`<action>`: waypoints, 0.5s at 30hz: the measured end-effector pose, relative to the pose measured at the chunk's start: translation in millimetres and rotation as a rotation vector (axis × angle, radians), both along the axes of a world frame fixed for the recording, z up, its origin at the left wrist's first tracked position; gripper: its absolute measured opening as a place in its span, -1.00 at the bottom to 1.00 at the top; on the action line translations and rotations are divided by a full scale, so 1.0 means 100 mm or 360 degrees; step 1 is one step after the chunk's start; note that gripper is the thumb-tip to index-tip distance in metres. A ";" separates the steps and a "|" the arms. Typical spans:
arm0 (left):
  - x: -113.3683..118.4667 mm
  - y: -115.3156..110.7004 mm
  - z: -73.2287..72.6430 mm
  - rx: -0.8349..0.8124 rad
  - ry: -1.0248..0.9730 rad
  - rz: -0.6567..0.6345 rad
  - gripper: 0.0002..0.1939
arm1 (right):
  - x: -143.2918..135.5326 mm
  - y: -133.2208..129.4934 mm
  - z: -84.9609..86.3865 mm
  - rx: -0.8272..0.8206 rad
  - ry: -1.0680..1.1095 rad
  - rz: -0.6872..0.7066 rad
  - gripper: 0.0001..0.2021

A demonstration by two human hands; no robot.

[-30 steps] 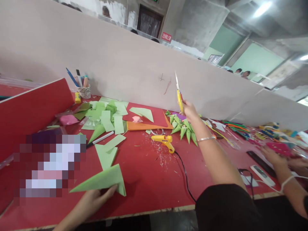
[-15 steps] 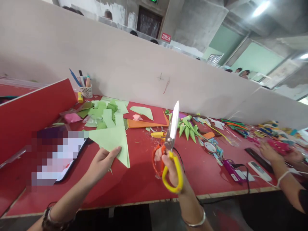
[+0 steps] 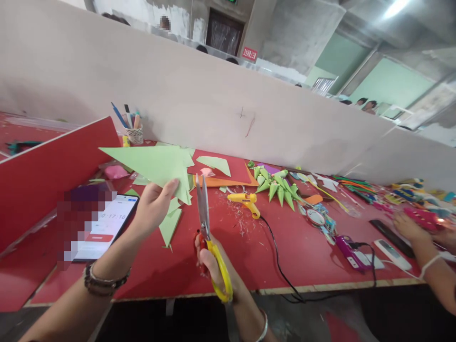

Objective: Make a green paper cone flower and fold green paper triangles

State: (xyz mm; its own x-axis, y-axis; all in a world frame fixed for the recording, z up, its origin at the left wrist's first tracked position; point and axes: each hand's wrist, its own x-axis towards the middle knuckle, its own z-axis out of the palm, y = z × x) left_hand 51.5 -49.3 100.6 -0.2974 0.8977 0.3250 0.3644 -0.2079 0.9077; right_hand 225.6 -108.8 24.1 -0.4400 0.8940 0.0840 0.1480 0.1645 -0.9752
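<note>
My left hand [image 3: 155, 206] pinches a light green paper sheet [image 3: 149, 164], cut to a long point at the left, between thumb and fingers above the table. Below that hand a smaller green paper piece [image 3: 171, 227] lies on the red surface. My right hand [image 3: 212, 259] grips scissors [image 3: 204, 206] with one yellow and one red handle. The blades point up, slightly parted, to the right of the sheet and apart from it. Behind them lies a yellow glue gun [image 3: 245, 200] with a black cord.
A phone [image 3: 107, 228] lies at left beside a red divider [image 3: 60, 180]. A pen cup [image 3: 134, 134] stands by the white partition [image 3: 185, 90]. Folded green paper cones [image 3: 278, 187] lie beyond the glue gun. At right, a co-worker's hand [image 3: 409, 228] is near pink material and a purple power strip [image 3: 351, 254].
The scissors have moved left toward the paper, and their blades have parted slightly. My left hand has raised and turned the green sheet. The glue gun is now uncovered.
</note>
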 end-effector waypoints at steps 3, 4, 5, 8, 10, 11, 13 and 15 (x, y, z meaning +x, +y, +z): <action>-0.03 0.05 0.09 0.0154 0.0104 -0.0004 -0.55 | -0.03 0.01 0.05 0.0044 0.0000 0.0058 -0.59; -0.04 0.06 0.13 0.0206 0.0134 -0.0017 -0.56 | -0.03 0.01 0.07 0.0057 0.0001 0.0072 -0.58; -0.04 0.07 0.16 0.0250 0.0147 -0.0020 -0.56 | -0.04 0.00 0.10 0.0062 0.0004 0.0084 -0.58; -0.03 0.06 0.20 0.0302 0.0163 -0.0002 -0.53 | -0.06 -0.02 0.13 0.0053 0.0014 0.0104 -0.61; -0.03 0.05 0.20 0.0305 0.0232 0.0004 -0.51 | -0.07 -0.03 0.12 0.0041 0.0022 0.0112 -0.62; -0.03 0.04 0.19 0.0307 0.0283 0.0004 -0.51 | -0.07 -0.04 0.11 0.0038 0.0027 0.0115 -0.61; -0.04 0.03 0.17 0.0310 0.0390 0.0019 -0.51 | -0.07 -0.05 0.10 0.0039 0.0045 0.0109 -0.60; -0.04 0.03 0.16 0.0306 0.0479 0.0014 -0.52 | -0.07 -0.05 0.09 0.0058 0.0024 0.0086 -0.59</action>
